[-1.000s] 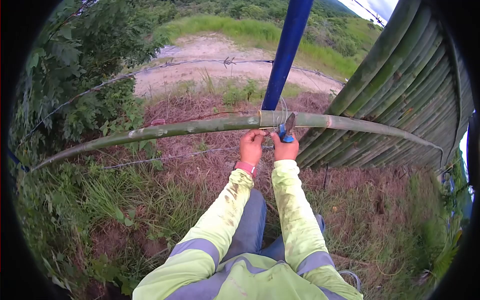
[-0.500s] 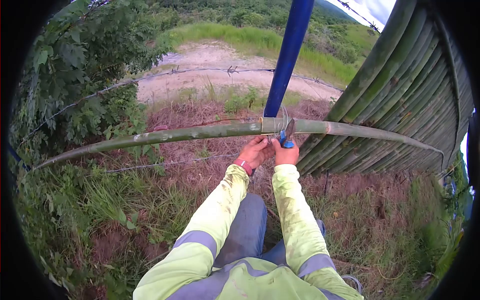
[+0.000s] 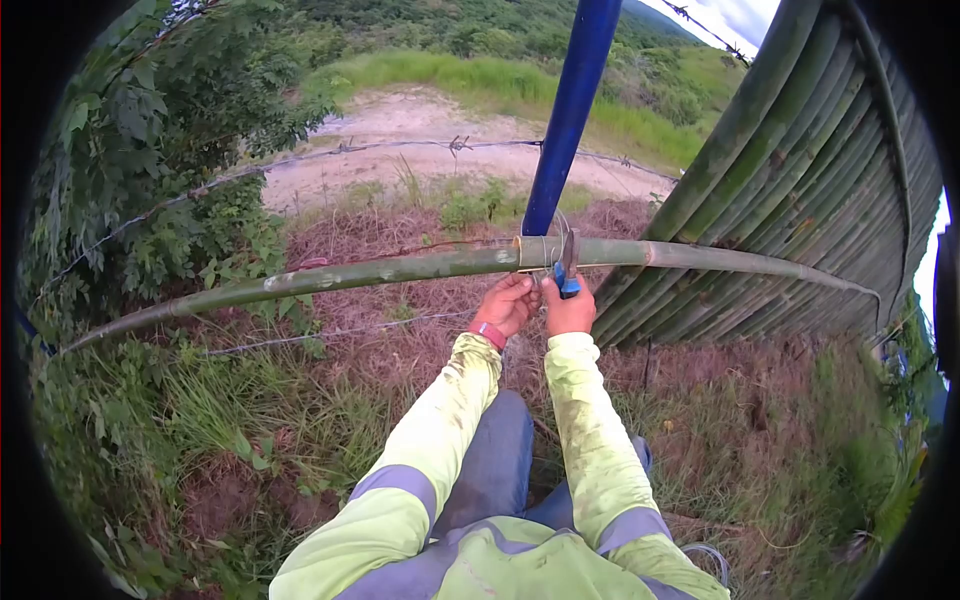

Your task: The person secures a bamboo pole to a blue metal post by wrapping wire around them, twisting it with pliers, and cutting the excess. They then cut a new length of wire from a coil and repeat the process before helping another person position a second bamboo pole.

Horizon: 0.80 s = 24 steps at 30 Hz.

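My left hand (image 3: pixel 508 304) is closed just below the joint of the bamboo rail, its fingertips pinching the thin tie wire (image 3: pixel 536 276). Beside it, my right hand (image 3: pixel 570 309) is wrapped round pliers (image 3: pixel 567 272) with blue handles, their jaws pointing up in front of the rail. Thin wire loops around the horizontal bamboo pole (image 3: pixel 400 266) where it overlaps a second pole by the blue metal post (image 3: pixel 572 110). The wire's lower ends are partly hidden by my fingers.
Upright bamboo poles form a fence panel (image 3: pixel 800 190) at right. Barbed wire (image 3: pixel 400 146) runs across behind the rail, with another strand lower down. Leafy bushes (image 3: pixel 130 150) stand at left. A wire coil (image 3: pixel 708 560) lies near my right side.
The pliers have turned more upright in my right hand, their jaws now closer to the wire loops. My left hand stays at the wire. The view has shifted slightly.
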Motion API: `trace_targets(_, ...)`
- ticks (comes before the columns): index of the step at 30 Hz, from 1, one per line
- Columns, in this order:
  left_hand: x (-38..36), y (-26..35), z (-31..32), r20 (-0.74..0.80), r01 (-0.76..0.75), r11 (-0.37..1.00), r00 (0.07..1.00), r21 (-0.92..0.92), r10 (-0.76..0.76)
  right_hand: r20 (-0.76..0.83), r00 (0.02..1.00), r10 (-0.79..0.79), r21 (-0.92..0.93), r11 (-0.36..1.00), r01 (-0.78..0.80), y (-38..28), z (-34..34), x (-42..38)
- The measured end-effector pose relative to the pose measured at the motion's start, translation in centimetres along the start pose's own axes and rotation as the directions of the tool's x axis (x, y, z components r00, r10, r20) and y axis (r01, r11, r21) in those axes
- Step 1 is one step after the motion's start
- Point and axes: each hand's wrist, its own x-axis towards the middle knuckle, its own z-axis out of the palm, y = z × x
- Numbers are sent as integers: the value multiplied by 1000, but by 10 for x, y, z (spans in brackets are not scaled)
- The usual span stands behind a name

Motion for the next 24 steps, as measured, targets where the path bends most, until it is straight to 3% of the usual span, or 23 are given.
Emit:
trace_targets(1, -2, 1, 4, -32, -1, 1000, 999, -21, 1, -3, 1000, 7, 2, 1000, -7, 4, -6, -2)
trace_targets(3, -4, 3, 9, -30, -2, 1000, 1000, -9, 2, 304, 939, 160, 247, 939, -240, 19, -24, -13)
trace_targets(4, -5, 2, 11, -28, -8, 1000, 1000, -5, 7, 474, 843, 254, 456, 748, -482, 20, -34, -26)
trace_targets(5, -8, 0, 12, -38, 1, 1000, 999, -15, -2, 624, 715, 314, 477, 572, -667, 21, -48, -38)
trace_targets(7, -7, -1, 14, -30, -26, 998, 999, -62, 24, 808, 499, 313, 383, 365, -849, 23, -72, -57)
trace_targets(8, -6, -2, 14, -3, -37, 996, 999, -85, 37, 802, 499, 329, 384, 357, -852, 26, -78, -66)
trace_targets(10, -3, -2, 13, 8, -20, 993, 1000, -113, 21, 831, 418, 366, 217, 478, -851, 28, -84, -77)
trace_targets(15, -5, -4, 9, 30, -53, 995, 998, -86, 56, 843, 426, 327, 186, 567, -803, 33, -74, -74)
trace_targets(17, -6, -4, 11, 27, -55, 994, 998, -89, 57, 725, 637, 263, 14, 919, -394, 54, -59, -71)
trace_targets(19, -6, -2, 10, 24, -17, 997, 1000, -72, 19, 733, 624, 272, 16, 909, -416, 47, -58, -68)
trace_targets(21, -5, -4, 11, 2, -35, 996, 999, -82, 35, 851, 447, 276, 191, 630, -753, 33, -66, -67)
trace_targets(24, -4, -9, 10, -23, -71, 993, 997, -98, 69, 833, 463, 301, 140, 696, -705, 29, -67, -68)
